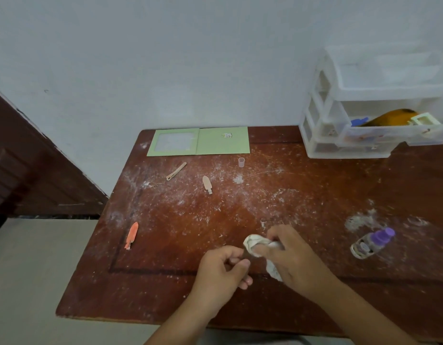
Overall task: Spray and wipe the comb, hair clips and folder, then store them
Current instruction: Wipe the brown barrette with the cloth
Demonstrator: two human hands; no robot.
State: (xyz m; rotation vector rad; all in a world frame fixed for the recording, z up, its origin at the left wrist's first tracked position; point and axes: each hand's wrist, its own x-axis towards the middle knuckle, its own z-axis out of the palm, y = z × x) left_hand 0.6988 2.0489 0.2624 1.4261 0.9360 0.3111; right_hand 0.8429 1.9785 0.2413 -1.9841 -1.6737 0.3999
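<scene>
My right hand (290, 255) grips a crumpled white cloth (255, 244) near the table's front. My left hand (222, 268) is just left of the cloth with thumb and fingers curled together; whether anything is pinched inside is hidden. An orange hair clip (132, 235) lies at the left of the table. A beige clip (207, 184) and a thin tan clip (176, 171) lie further back. The green folder (200, 141) lies open against the wall. A spray bottle (372, 244) with a purple cap lies on its side at the right.
The brown table (165, 282) is dusted with white powder. A small clear cap (241, 161) stands near the folder. A clear plastic drawer unit (322, 135) stands at the back right, with one drawer pulled out holding an orange-yellow object (389, 117) and a blue item (358, 121).
</scene>
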